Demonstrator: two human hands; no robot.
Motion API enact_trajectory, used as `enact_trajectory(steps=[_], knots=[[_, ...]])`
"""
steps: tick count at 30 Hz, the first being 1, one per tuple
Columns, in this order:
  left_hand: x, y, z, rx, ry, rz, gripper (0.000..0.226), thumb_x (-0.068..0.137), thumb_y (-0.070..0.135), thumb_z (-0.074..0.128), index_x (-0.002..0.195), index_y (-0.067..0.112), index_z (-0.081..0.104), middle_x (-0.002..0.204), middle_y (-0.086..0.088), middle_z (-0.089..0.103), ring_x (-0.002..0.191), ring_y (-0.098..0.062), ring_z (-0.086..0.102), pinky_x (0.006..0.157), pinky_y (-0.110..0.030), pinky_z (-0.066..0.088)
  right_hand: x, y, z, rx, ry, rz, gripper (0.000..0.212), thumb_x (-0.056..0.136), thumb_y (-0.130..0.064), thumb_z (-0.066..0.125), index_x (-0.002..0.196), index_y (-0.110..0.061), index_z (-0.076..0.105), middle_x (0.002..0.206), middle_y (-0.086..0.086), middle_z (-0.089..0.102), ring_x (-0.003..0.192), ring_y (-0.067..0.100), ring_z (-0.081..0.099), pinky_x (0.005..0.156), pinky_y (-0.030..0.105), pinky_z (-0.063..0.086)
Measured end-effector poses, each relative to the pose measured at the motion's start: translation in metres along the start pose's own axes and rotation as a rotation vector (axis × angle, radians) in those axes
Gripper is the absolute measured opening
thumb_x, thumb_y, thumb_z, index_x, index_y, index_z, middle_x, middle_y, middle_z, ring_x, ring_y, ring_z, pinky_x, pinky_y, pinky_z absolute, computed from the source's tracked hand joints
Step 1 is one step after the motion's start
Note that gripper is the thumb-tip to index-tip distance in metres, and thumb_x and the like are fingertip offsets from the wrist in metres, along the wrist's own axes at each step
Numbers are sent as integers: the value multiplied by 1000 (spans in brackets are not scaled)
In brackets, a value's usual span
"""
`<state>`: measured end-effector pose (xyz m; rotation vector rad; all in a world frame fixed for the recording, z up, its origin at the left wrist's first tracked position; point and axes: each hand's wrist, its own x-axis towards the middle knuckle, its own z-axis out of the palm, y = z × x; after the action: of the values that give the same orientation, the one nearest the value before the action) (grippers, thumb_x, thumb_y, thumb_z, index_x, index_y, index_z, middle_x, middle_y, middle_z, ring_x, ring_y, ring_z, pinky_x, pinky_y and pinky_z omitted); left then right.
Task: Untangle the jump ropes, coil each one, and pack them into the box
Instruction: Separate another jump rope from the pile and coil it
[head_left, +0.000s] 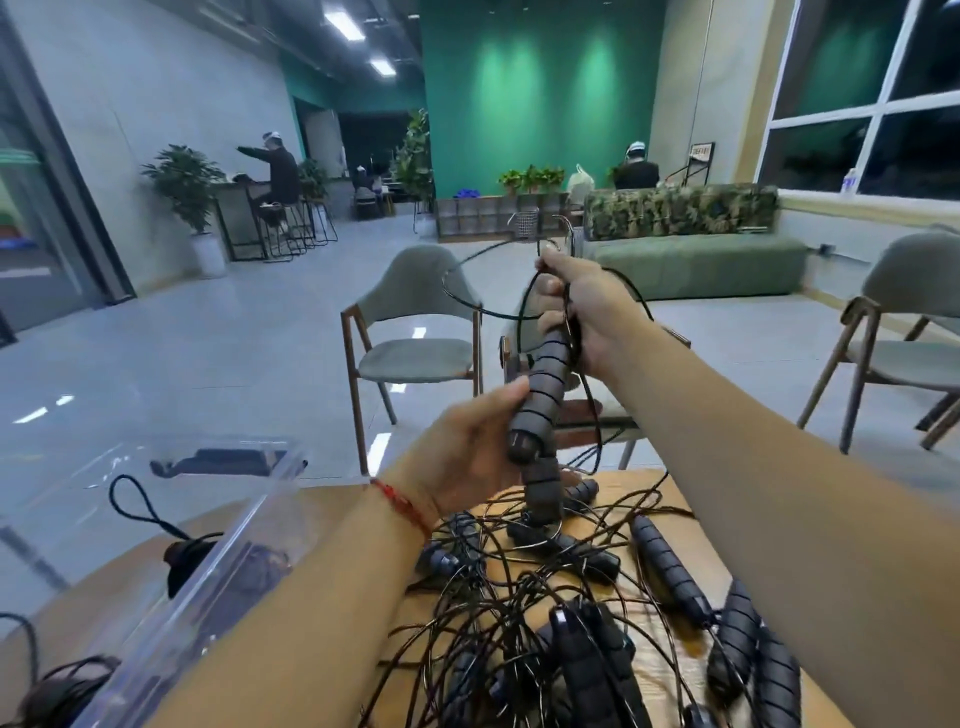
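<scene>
Both hands are raised above the worktop (655, 659). The left hand (467, 447) grips the lower end of a ribbed black handle (545, 384), and the right hand (582, 306) clutches its top plus the thin cord (457, 291). Below, the tangled jump ropes (545, 597) sprawl beside the clear box (218, 566).

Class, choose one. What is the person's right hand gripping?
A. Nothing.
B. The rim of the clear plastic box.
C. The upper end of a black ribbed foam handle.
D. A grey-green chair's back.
C: the right hand curls round the upper end of the black ribbed foam handle, with thin black cord, while the left hand holds its lower end.
</scene>
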<state>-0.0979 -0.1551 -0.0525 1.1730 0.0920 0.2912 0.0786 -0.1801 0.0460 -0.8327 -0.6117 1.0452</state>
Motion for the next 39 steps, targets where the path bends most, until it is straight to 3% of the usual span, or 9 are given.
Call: enact_trajectory(steps=[4, 7, 12, 16, 20, 23, 25, 32, 39], knots=[[-2, -13, 8, 125, 228, 69, 60, 92, 31, 71, 145, 10, 54, 132, -16, 69, 119, -30, 68, 82, -43, 62, 5, 14, 4, -96, -53, -40, 22, 109, -31, 59, 92, -19, 57, 64, -7, 43, 49, 7, 32, 38, 18, 30], [1, -14, -4, 336, 426, 96, 45, 91, 20, 81, 132, 13, 62, 123, -16, 72, 109, -32, 72, 87, -48, 64, 17, 23, 1, -261, -45, -120, 15, 105, -25, 67, 94, -17, 62, 68, -3, 54, 54, 10, 43, 46, 21, 39], [19, 20, -26, 325, 646, 256, 26, 94, 11, 75, 115, 3, 63, 93, -16, 66, 74, -24, 64, 60, -36, 57, 47, 5, -15, -568, -151, 3, 34, 96, 5, 68, 123, -13, 57, 112, 14, 69, 98, 30, 72, 86, 43, 64], [31, 49, -48, 333, 816, 310, 19, 93, 7, 71, 110, 2, 64, 87, -20, 64, 71, -29, 62, 58, -36, 54, 54, -26, -33, -1031, -172, 276, 42, 99, 7, 65, 137, -9, 56, 119, 14, 78, 86, 19, 80, 59, 26, 60], [22, 37, -53, 144, 863, 125, 31, 96, 17, 74, 123, 7, 62, 97, -17, 74, 74, -21, 75, 55, -33, 60, 80, -41, -59, -1177, 212, -35, 20, 96, -17, 70, 116, -16, 68, 96, 6, 77, 69, 13, 67, 50, 23, 46], [10, 13, -45, 22, 794, -11, 23, 99, 19, 72, 117, 12, 60, 104, -17, 73, 76, -18, 77, 55, -29, 61, 87, -43, -76, -1373, 466, -109, 73, 81, -38, 73, 147, -20, 46, 141, 14, 58, 128, 34, 55, 97, 44, 53], [2, -1, -38, 21, 769, -67, 30, 97, 19, 74, 121, 10, 58, 105, -18, 74, 82, -20, 76, 58, -30, 62, 66, -28, -77, -1648, 514, -142, 76, 87, -29, 69, 156, -24, 39, 156, 12, 45, 146, 36, 38, 114, 53, 40], [-19, -24, -22, 292, 628, -64, 41, 95, 18, 77, 130, 11, 58, 103, -17, 78, 93, -29, 79, 62, -34, 60, -30, 63, -58, -1182, 23, 56, 23, 107, -38, 59, 120, -23, 69, 111, -1, 75, 96, 20, 74, 77, 36, 59], [-23, -43, -16, 453, 547, 59, 31, 102, 33, 69, 130, 24, 64, 118, -15, 73, 103, -33, 75, 75, -38, 62, -64, 116, -61, -802, 50, -92, 27, 109, -46, 54, 131, -34, 65, 120, -5, 72, 112, 18, 67, 77, 34, 52]])
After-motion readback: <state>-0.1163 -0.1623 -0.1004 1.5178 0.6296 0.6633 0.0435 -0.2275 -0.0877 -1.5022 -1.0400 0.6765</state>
